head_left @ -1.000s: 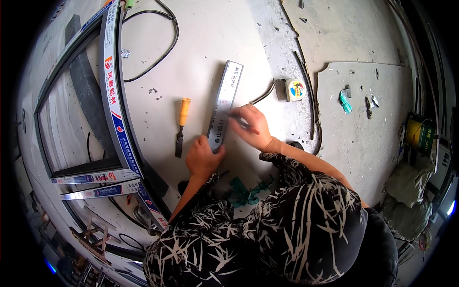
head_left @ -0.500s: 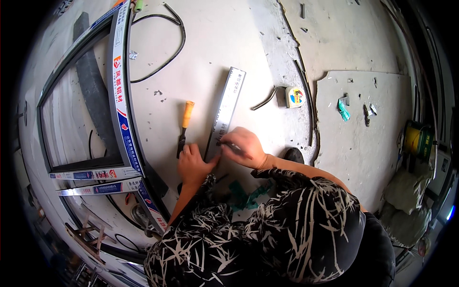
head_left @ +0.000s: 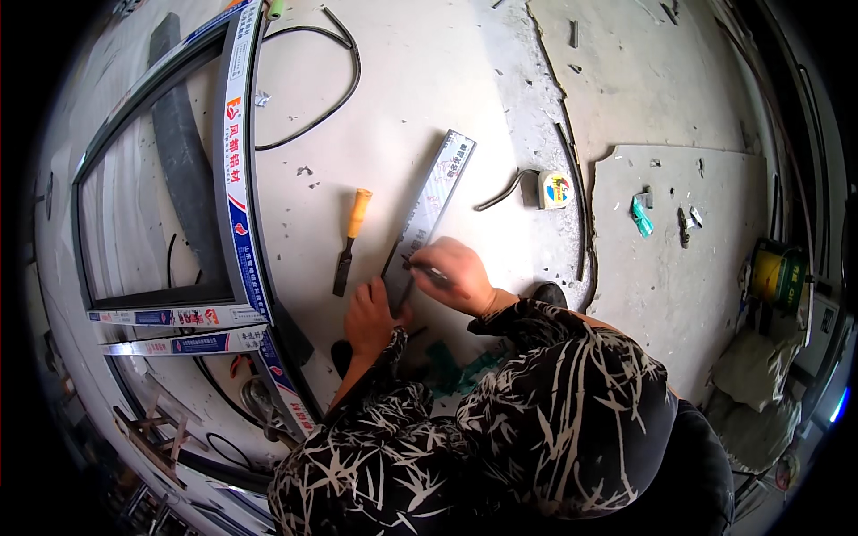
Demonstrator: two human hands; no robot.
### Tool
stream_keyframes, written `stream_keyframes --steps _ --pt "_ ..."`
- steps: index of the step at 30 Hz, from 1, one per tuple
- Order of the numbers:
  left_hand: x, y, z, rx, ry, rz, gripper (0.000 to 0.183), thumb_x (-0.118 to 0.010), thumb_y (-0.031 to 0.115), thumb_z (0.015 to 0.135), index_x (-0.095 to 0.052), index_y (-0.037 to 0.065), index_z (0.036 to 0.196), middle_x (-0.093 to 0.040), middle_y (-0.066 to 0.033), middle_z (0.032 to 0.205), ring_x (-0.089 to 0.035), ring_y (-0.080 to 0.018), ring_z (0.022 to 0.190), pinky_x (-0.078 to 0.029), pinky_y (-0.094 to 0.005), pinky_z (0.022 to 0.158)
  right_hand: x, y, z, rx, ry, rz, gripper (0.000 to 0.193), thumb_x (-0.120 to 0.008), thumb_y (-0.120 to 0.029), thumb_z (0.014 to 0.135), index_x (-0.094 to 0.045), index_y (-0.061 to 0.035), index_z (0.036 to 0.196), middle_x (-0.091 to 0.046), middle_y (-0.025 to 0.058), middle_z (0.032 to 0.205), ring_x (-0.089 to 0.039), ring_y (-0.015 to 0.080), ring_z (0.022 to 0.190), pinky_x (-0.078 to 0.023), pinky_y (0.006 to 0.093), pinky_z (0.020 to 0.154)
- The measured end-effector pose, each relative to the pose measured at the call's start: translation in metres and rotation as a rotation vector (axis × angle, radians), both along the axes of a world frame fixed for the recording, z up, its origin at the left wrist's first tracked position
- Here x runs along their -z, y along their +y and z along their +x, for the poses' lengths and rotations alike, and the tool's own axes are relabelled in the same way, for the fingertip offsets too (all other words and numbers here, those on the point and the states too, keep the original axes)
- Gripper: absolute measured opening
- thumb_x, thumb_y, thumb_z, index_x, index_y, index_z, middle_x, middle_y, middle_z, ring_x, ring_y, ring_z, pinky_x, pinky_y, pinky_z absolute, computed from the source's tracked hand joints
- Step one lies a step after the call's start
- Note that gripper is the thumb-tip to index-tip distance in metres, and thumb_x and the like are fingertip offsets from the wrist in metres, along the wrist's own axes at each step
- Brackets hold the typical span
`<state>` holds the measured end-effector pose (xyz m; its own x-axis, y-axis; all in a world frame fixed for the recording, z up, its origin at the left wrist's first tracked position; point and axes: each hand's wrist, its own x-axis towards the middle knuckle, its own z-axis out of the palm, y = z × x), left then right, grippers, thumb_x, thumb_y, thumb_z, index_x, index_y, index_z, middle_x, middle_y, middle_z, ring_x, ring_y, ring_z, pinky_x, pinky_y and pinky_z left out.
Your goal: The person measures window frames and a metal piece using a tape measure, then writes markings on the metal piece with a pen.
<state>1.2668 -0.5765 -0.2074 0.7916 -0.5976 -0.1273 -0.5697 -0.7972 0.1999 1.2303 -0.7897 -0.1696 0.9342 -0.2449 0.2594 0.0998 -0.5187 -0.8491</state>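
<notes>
A silver aluminium profile (head_left: 435,188) with printed film lies slanted on the floor in front of me. My left hand (head_left: 372,314) grips its near end, fingers on the left side and thumb to the right. Over the profile's lower part, my right hand (head_left: 453,275) pinches a slim, dark, pen-like tool (head_left: 427,269). Its tip is at the profile's face; its exact kind is too blurred to tell. Left of the profile lies a chisel (head_left: 355,226) with an orange handle and dark blade, just beyond my left fingers and untouched.
A large film-covered window frame (head_left: 234,161) stands along the left. A tape measure (head_left: 552,190) lies to the right beside a short black strip (head_left: 506,189). Farther right are a grey board (head_left: 715,192) with scraps on it and a green-yellow bucket (head_left: 776,272). Green scraps (head_left: 460,368) lie near my knees.
My left hand has drawn slightly nearer to me, away from the chisel blade. The profile's far end has swung a little to the right. My right hand stays over the profile.
</notes>
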Motion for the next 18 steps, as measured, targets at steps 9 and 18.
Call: stream_keyframes --steps 9,18 --pt "-0.018 0.002 0.031 -0.025 0.049 -0.043 0.069 -0.074 0.038 0.073 -0.051 0.007 0.13 -0.053 -0.0162 0.108 -0.06 -0.0365 0.093 -0.053 -0.0466 0.071 0.0 0.004 0.031 -0.183 -0.03 -0.01 0.026 -0.072 -0.013 0.083 -0.065 -0.0064 0.107 -0.065 0.0107 0.095 -0.061 0.0299 0.087 -0.051 0.0391 0.079" --pt "-0.015 0.002 0.03 -0.102 0.103 -0.001 0.061 -0.075 0.038 0.075 -0.052 0.006 0.122 -0.053 -0.0148 0.107 -0.061 -0.0354 0.095 -0.054 -0.046 0.071 0.022 0.008 0.043 -0.243 0.05 0.229 0.023 -0.07 -0.01 0.082 -0.063 -0.0061 0.104 -0.063 0.0119 0.088 -0.061 0.0324 0.084 -0.051 0.0392 0.076"
